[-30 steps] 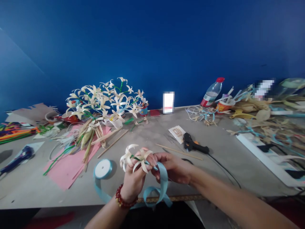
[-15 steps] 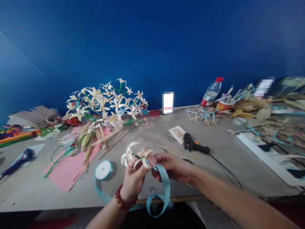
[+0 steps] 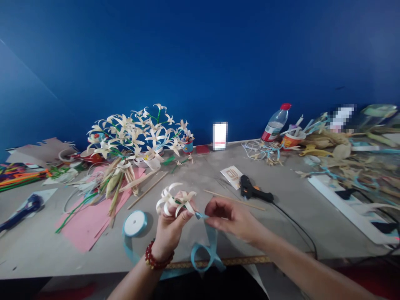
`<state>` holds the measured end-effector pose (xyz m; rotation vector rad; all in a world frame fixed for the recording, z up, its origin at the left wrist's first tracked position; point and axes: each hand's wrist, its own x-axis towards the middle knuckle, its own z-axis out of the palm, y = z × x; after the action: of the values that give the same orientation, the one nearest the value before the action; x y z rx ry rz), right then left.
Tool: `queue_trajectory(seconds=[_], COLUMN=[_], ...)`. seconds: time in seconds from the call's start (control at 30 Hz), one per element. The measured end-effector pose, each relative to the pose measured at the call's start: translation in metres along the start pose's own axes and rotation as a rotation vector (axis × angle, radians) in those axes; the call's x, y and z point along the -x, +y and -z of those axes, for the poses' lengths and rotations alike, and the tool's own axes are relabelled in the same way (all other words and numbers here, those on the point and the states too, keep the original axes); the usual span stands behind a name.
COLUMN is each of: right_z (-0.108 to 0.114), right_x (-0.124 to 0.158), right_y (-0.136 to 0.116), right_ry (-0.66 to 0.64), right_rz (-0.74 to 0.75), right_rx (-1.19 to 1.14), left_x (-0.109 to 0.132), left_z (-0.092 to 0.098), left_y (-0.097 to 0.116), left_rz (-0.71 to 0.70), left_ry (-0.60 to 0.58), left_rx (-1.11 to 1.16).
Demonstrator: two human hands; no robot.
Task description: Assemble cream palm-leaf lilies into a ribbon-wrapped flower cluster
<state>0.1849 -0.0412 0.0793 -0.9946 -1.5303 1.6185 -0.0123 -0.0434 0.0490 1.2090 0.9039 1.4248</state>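
My left hand (image 3: 170, 229), with a beaded bracelet at the wrist, is closed on the stems of white artificial flowers (image 3: 175, 200) just above the table. A light blue ribbon (image 3: 211, 237) is wrapped at the stem end beside my left thumb and hangs down in a loop over the table edge. My right hand (image 3: 233, 218) is closed on this ribbon close to the stems, its fingers curled and the thumb pressing near the band. Left of my hands the ribbon spool (image 3: 135, 223) lies on the table, ribbon trailing from it toward my lap.
A black glue gun (image 3: 254, 189) with a cable lies beyond my right hand, near a thin stick (image 3: 234, 200). Pink paper (image 3: 83, 225) is at left. White flowers (image 3: 134, 135) stand at the back. A bottle (image 3: 276, 123) and a power strip (image 3: 346, 212) are at right.
My right hand has moved slightly right and away from my left, drawing the ribbon out from the stems. The flowers have shifted a little left with my left hand.
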Motion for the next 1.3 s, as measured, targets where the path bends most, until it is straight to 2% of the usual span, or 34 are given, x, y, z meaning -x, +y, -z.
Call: queue_trajectory(seconds=[0.07, 0.17, 0.27, 0.33, 0.47, 0.53, 0.63, 0.73, 0.8, 0.87, 0.97, 1.03, 1.1, 1.27, 1.3], right_z=[0.001, 0.002, -0.001, -0.008, -0.028, -0.035, -0.039, -0.033, -0.024, -0.014, 0.000, 0.004, 0.004, -0.004, -0.003], right_x=[-0.001, 0.000, 0.004, 0.007, 0.006, 0.003, 0.004, 0.008, 0.011, 0.013, 0.013, 0.013, 0.014, 0.033, 0.039], right_y=[0.003, 0.003, 0.004, 0.007, 0.016, 0.018, 0.018, 0.014, 0.012, 0.010, 0.016, 0.026, 0.041, 0.078, 0.081], right_ry=[0.037, 0.030, 0.019, 0.086, 0.315, 0.334, 0.313, 0.283, 0.238, 0.187, 0.128, 0.099, 0.045, -0.190, -0.199], right_rz=[0.021, 0.011, 0.019, 0.104, 0.323, 0.364, 0.388, 0.423, 0.343, 0.197, -0.024, -0.143, -0.247, -0.418, -0.419], right_rx=[0.047, -0.020, 0.012, 0.240, 0.788, 0.935, 1.016, 0.942, 0.778, 0.497, -0.020, -0.257, -0.313, -0.140, -0.120], left_x=[-0.002, -0.005, -0.008, -0.009, -0.008, -0.007, -0.007, -0.010, -0.013, -0.017, -0.023, -0.027, -0.029, -0.035, -0.037], left_z=[0.007, 0.016, 0.017, 0.014, 0.008, 0.009, 0.015, 0.022, 0.027, 0.032, 0.038, 0.039, 0.037, 0.037, 0.041], left_y=[0.002, 0.009, 0.019, 0.026, 0.037, 0.040, 0.041, 0.040, 0.039, 0.039, 0.041, 0.043, 0.046, 0.050, 0.051], left_rz=[-0.031, -0.059, -0.091, -0.106, -0.168, -0.201, -0.245, -0.207, -0.141, -0.067, 0.019, 0.029, 0.023, -0.002, -0.010], left_ry=[-0.018, -0.045, -0.072, -0.083, -0.034, -0.021, 0.007, 0.070, 0.111, 0.104, 0.004, -0.043, -0.052, 0.020, 0.033], left_rx=[-0.067, -0.128, -0.186, -0.228, -0.268, -0.321, -0.398, -0.295, -0.138, 0.012, 0.171, 0.272, 0.363, 0.409, 0.401])
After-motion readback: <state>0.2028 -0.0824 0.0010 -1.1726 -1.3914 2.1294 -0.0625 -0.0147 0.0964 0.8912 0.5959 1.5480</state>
